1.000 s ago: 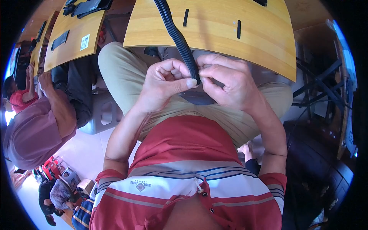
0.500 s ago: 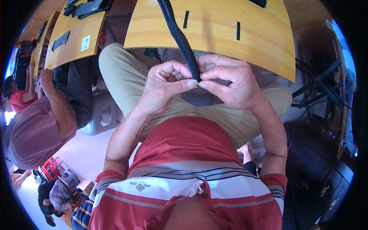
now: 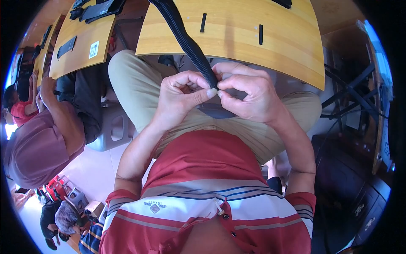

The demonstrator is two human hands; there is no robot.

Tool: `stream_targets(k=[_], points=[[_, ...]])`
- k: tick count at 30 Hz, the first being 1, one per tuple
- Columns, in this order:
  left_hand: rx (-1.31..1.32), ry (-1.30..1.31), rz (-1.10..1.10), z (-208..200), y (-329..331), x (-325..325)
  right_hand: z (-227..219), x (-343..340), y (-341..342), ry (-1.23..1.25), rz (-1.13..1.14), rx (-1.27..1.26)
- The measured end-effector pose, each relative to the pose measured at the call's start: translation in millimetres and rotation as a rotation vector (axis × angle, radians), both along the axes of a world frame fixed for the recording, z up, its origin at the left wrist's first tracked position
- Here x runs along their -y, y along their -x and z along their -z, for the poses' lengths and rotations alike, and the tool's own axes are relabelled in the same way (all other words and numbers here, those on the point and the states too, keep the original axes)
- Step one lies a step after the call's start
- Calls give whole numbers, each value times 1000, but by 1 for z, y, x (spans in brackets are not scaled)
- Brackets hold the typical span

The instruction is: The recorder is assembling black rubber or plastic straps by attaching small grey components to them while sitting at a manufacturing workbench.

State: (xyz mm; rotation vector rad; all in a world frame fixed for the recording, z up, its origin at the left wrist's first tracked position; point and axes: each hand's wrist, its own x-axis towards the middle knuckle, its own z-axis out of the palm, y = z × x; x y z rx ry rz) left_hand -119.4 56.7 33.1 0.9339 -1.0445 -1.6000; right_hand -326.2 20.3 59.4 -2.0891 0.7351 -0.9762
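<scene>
A long, black, ribbed knit strip point(image 3: 190, 44), sock-like in look, runs from beyond the table's near edge down to my fingers. Its narrow lower end is pinched between my left hand point(image 3: 175, 101) and my right hand point(image 3: 253, 97), which meet at their thumb tips above my lap. Both hands are closed, thumb against fingers. The very tip of the strip is mostly covered by the fingertips, so I cannot make out its detail. Higher up, the strip passes over the wooden table point(image 3: 228, 42) and leaves the picture at the top.
Two short black marks, one at left point(image 3: 203, 22) and one at right point(image 3: 261, 34), lie on the tabletop. To the left, a second table point(image 3: 80, 51) bears dark folded fabric pieces point(image 3: 101, 10). Beside it sits a person point(image 3: 46, 139). Dark cabinets point(image 3: 359, 203) stand at right.
The upper part of the strip has swung to the left and slants more. My right hand has shifted slightly left and down; both hands keep their pinch on the end.
</scene>
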Motion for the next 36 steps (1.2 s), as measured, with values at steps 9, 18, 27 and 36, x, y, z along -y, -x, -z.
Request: stream_targets(k=[9, 18, 27, 36], points=[[66, 54, -85, 0, 8, -3, 4, -6, -4, 125, 75, -108], [60, 77, -243, 0, 19, -4, 8, -17, -10, 439, 261, -413], [49, 40, -117, -5, 15, -2, 13, -7, -4, 537, 191, -332], [13, -78, 45, -8, 6, 3, 19, -4, -5, 472, 100, -171]])
